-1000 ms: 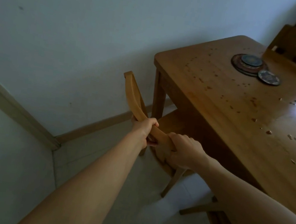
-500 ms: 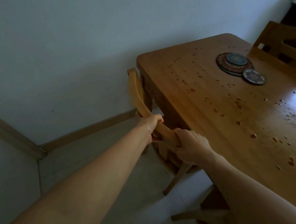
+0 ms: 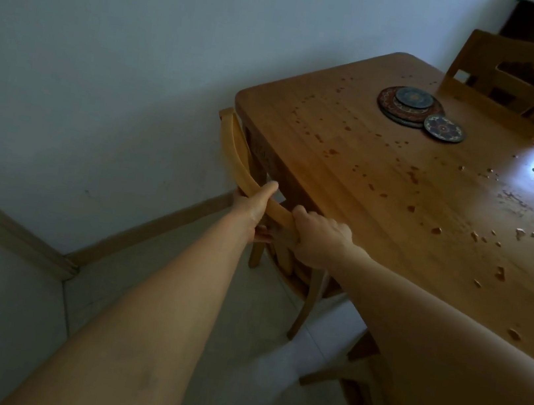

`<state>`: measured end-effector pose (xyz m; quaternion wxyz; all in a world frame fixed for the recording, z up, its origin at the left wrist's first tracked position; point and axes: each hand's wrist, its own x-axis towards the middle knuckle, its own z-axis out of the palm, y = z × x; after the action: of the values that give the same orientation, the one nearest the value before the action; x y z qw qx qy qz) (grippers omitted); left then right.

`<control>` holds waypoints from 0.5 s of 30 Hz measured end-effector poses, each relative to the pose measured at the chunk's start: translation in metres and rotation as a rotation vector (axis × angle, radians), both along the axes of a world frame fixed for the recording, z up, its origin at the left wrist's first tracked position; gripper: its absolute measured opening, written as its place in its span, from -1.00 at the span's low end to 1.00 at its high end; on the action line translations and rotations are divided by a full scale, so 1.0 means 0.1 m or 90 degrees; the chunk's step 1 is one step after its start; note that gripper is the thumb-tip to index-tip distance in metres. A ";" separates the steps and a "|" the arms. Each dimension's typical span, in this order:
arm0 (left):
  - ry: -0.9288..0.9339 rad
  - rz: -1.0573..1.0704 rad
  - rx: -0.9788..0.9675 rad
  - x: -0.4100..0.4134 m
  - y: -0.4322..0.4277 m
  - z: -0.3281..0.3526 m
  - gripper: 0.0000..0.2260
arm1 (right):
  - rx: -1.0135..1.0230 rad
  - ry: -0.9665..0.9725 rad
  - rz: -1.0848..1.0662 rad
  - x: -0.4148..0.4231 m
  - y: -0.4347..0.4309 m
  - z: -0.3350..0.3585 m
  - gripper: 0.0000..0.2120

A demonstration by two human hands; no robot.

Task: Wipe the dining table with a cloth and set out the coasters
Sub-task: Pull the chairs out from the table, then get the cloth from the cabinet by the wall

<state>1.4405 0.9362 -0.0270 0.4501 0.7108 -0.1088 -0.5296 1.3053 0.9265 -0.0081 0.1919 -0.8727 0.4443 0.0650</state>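
Both arms are stretched out toward the wooden chair (image 3: 243, 167) at the near end of the counter (image 3: 384, 171). The curved top rail of the chair back is gripped by the left hand (image 3: 252, 207), thumb laid along the top of the rail, fingers (image 3: 262, 233) curled underneath it. Just beside it, the right hand (image 3: 317, 236) is clamped on the same rail, knuckles up, fingers wrapped over and closed around the wood. The two hands are held close together, nearly touching. The chair is pushed in, its back close to the counter's edge, its seat tucked underneath and its legs seen on the pale tiled floor (image 3: 176, 292).

Over on the counter, the coasters are found toward the far end: a stack of round patterned coasters (image 3: 408, 104), a smaller blue one on top of larger dark ones, and a single coaster (image 3: 444, 128) lying flat just beside the stack, its edge touching or overlapping it. The wooden surface is scattered with droplets and crumbs (image 3: 415, 176), thickest toward the right where a bright glare is caught. A second chair (image 3: 516, 80) is seen at the far side, its carved back against the counter edge. A third chair's frame is glimpsed at the lower right, partly hidden by the right forearm. A plain wall (image 3: 109, 40) is seen on the left, with a baseboard along the floor.
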 end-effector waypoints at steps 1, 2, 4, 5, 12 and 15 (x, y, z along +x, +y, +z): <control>0.009 0.005 0.005 -0.05 0.05 0.01 -0.39 | -0.009 0.001 -0.017 0.00 0.02 0.01 -0.80; 0.020 0.006 0.002 -0.12 0.14 0.05 -0.43 | -0.011 -0.008 -0.035 -0.03 0.07 0.03 -0.77; 0.044 -0.018 -0.006 -0.20 0.30 0.08 -0.51 | 0.027 -0.048 -0.074 -0.10 0.11 0.04 -0.74; 0.049 -0.034 -0.014 -0.23 0.39 0.12 -0.53 | 0.046 -0.088 -0.094 -0.16 0.17 0.07 -0.73; 0.121 0.037 -0.158 -0.46 1.32 0.60 -0.61 | 0.122 -0.390 -0.268 -0.78 0.93 0.46 -0.64; 0.154 0.067 -0.228 -0.65 1.74 0.81 -0.65 | 0.134 -0.543 -0.334 -1.11 1.38 0.71 -0.67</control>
<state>1.3751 1.1102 0.0544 0.6060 0.5555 -0.1091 -0.5587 1.1947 1.0643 0.0630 0.4529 -0.6566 0.5215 -0.3029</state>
